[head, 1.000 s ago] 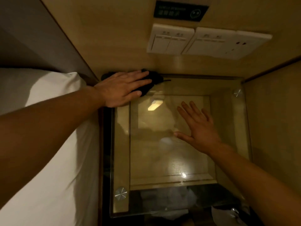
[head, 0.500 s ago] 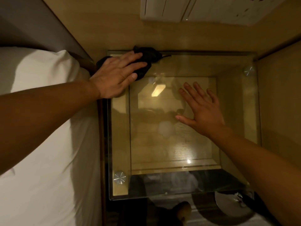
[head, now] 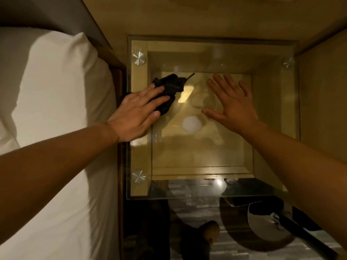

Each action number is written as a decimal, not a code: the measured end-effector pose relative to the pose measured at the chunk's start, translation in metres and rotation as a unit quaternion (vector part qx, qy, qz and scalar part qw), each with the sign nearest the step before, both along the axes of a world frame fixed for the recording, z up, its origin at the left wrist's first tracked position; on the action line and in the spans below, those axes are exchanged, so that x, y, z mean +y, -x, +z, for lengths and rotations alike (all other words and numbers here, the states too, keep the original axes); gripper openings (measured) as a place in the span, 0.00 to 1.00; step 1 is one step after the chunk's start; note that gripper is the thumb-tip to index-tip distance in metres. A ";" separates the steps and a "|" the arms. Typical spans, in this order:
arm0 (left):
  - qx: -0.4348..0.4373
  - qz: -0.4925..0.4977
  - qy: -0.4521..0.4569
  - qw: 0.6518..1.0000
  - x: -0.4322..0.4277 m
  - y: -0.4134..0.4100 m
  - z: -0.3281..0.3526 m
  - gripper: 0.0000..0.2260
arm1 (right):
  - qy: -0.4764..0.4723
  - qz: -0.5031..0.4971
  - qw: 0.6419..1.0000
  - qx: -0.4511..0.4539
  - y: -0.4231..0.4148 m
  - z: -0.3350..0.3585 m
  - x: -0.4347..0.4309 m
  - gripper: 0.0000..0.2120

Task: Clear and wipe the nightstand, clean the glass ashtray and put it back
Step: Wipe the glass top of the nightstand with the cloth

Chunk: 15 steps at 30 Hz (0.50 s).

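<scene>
The nightstand (head: 212, 184) has a square glass top with round metal studs at its corners. A crumpled black cloth (head: 168, 91) lies on the glass near its left edge.

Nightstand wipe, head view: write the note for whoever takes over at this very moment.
Left hand: flat, palm down, pressing a black cloth onto the left part of the nightstand's glass top.
Right hand: open, fingers spread over the glass centre, holding nothing; contact cannot be told.
Done: the top is cleared; only the cloth lies on it.
Left: finish wiping the glass, clean the ashtray and put it back. No ashtray is in view.
</scene>
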State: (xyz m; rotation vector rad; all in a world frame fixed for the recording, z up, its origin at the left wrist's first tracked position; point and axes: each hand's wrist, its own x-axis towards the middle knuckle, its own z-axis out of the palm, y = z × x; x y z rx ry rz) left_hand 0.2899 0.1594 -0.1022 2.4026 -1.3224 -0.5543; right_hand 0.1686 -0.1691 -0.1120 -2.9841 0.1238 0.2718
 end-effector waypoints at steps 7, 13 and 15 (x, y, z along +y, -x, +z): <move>0.018 0.013 -0.017 1.000 0.020 0.050 -0.002 0.27 | -0.071 -0.023 0.997 -0.017 0.041 0.026 0.024 0.49; 0.008 0.011 -0.028 1.000 0.036 0.089 -0.004 0.28 | 0.011 0.004 0.998 0.057 0.118 0.014 0.055 0.60; 0.007 0.017 -0.026 0.999 0.041 0.103 -0.006 0.28 | 0.022 0.004 0.999 0.046 0.123 0.008 0.056 0.60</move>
